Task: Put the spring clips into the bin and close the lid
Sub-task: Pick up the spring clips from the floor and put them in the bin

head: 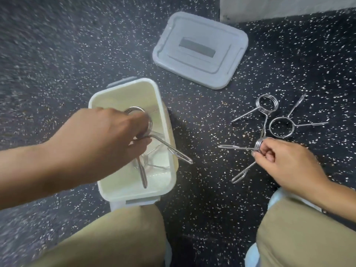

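An open cream plastic bin (163, 120) stands on the speckled floor at centre left. My left hand (107, 135) hovers over it, closed on a chrome spring clip (173, 149) whose one handle sticks out past the bin's right rim. Another clip lies inside the bin (152, 164). My right hand (283, 162) pinches the coil of a second spring clip (242, 173) just above the floor to the right. Two more spring clips, one (266, 104) and another (282, 127), lie on the floor beyond that hand. The grey lid (200, 49) lies flat at the back.
My knees in tan trousers fill the bottom, the left one (119, 237) close to the bin's near end and the right one (304, 234) under my right wrist. A pale wall base (289, 6) runs along the top right corner.
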A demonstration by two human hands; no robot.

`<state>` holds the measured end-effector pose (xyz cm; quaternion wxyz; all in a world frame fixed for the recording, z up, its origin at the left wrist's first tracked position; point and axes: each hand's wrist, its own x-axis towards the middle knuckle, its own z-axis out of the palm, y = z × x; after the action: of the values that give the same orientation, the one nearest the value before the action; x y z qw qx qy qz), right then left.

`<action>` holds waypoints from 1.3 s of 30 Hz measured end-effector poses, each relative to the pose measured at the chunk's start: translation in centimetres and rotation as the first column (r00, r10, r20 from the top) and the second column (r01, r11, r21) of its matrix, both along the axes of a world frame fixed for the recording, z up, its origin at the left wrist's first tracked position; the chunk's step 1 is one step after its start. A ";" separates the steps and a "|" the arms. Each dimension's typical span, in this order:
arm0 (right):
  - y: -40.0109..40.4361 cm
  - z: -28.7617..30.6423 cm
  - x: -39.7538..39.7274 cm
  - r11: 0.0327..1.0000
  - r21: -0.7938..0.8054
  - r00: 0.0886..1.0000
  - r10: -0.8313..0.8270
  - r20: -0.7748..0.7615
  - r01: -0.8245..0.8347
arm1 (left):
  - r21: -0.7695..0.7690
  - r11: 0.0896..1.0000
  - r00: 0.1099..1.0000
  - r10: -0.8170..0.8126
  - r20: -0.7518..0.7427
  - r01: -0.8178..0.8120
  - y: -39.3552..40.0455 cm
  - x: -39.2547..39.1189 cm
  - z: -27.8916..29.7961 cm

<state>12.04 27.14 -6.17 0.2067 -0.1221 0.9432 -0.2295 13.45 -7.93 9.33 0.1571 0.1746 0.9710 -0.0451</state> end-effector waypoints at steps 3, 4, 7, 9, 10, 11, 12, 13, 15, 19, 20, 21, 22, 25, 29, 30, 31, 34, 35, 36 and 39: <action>-1.3 0.4 -0.1 1.000 -0.005 1.000 0.030 -0.008 -0.031 | 0.017 0.983 0.984 0.180 0.015 -0.180 -2.0 1.7 -0.6; -1.8 0.6 -0.3 0.999 -0.012 0.999 0.041 -0.007 -0.041 | 0.018 0.970 0.971 0.240 0.016 -0.241 -2.6 2.2 -0.8; -3.1 1.1 -0.7 0.997 -0.036 0.997 0.072 -0.016 -0.073 | 0.058 0.898 0.900 0.432 0.058 -0.435 -3.6 3.2 -1.8; -4.0 1.6 -0.9 0.995 -0.042 0.996 0.084 -0.024 -0.085 | 0.099 0.833 0.838 0.538 0.088 -0.545 -4.2 3.9 -2.9; -4.3 1.9 -1.0 0.995 -0.043 0.996 0.089 -0.025 -0.090 | 0.112 0.800 0.807 0.581 0.103 -0.590 -4.4 4.2 -3.6; -4.7 2.1 -1.2 0.994 -0.042 0.995 0.096 -0.024 -0.096 | 0.125 0.770 0.780 0.615 0.119 -0.626 -4.6 4.5 -4.3; -5.0 2.2 -1.3 0.994 -0.039 0.994 0.102 -0.024 -0.103 | 0.136 0.740 0.752 0.644 0.140 -0.659 -4.7 4.9 -5.2; -5.2 2.3 -1.4 0.993 -0.038 0.994 0.108 -0.025 -0.108 | 0.143 0.714 0.728 0.666 0.162 -0.685 -4.9 5.2 -6.1; -5.5 2.4 -1.5 0.993 -0.035 0.993 0.115 -0.027 -0.116 | 0.139 0.680 0.693 0.694 0.196 -0.720 -5.0 5.8 -8.4; -6.0 2.6 -1.9 0.991 -0.012 0.991 0.133 -0.034 -0.133 | 0.091 0.661 0.659 0.709 0.251 -0.745 -4.7 6.1 -12.8; -6.1 2.7 -2.0 0.991 -0.009 0.991 0.133 -0.033 -0.133 | 0.071 0.658 0.651 0.714 0.259 -0.750 -4.5 6.1 -13.8; -6.2 2.8 -2.1 0.991 -0.007 0.990 0.136 -0.027 -0.137 | 0.050 0.656 0.644 0.719 0.260 -0.753 -4.3 6.1 -14.7; -6.3 2.8 -2.2 0.990 -0.006 0.990 0.141 -0.019 -0.141 | 0.034 0.654 0.639 0.725 0.259 -0.756 -4.1 6.1 -15.4; -6.8 3.0 -2.4 0.989 0.000 0.989 0.148 -0.010 -0.148 | 0.022 0.628 0.605 0.739 0.295 -0.778 -3.5 6.2 -16.7; -7.9 3.4 -2.8 0.988 0.008 0.987 0.157 -0.015 -0.157 | -0.010 0.598 0.554 0.749 0.363 -0.802 -3.5 6.2 -17.4; -8.2 3.7 -3.0 0.986 0.009 0.986 0.168 -0.020 -0.168 | -0.018 0.594 0.547 0.753 0.365 -0.804 -3.6 6.3 -17.5; -8.5 4.0 -3.3 0.983 0.009 0.983 0.182 -0.030 -0.182 | -0.027 0.591 0.543 0.757 0.363 -0.807 -3.7 6.4 -17.5; -9.5 5.3 -4.3 0.970 0.009 0.966 0.242 -0.088 -0.243 | -0.041 0.622 0.573 0.743 0.347 -0.782 -3.6 6.4 -17.3; -10.0 5.9 -4.8 0.962 0.014 0.955 0.271 -0.118 -0.271 | -0.052 0.639 0.588 0.734 0.342 -0.767 -3.6 6.4 -17.2; -10.5 6.6 -5.3 0.955 0.019 0.945 0.295 -0.141 -0.296 | -0.068 0.657 0.601 0.723 0.341 -0.751 -3.5 6.3 -17.1; -12.6 8.7 -6.9 0.926 0.031 0.912 0.375 -0.166 -0.375 | -0.098 0.691 0.629 0.700 0.339 -0.716 -3.5 6.3 -16.4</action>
<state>5.18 14.57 2.54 0.1662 -0.3199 0.9162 -0.1749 19.72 -11.40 -7.09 0.3283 -0.2119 0.9175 0.0744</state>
